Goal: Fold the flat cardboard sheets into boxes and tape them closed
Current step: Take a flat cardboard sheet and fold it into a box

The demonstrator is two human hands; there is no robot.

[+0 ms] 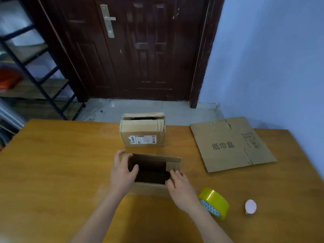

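A small open cardboard box (154,159) stands on the wooden table (52,163) in front of me, its dark inside showing. My left hand (122,170) grips the box's left end, thumb inside the opening and fingers round the outside. My right hand (180,187) presses its fingers on the right end flap. A second box (142,131) with a shipping label stands behind it, top flaps loosely folded. A flat cardboard sheet (231,144) with printed characters lies at the right. A yellow tape roll (214,202) stands on edge near my right wrist.
A small white round object (250,206) lies right of the tape. A dark wooden door (140,50) stands behind the table, a black metal shelf (35,67) at the left, and a blue wall (271,58) at the right.
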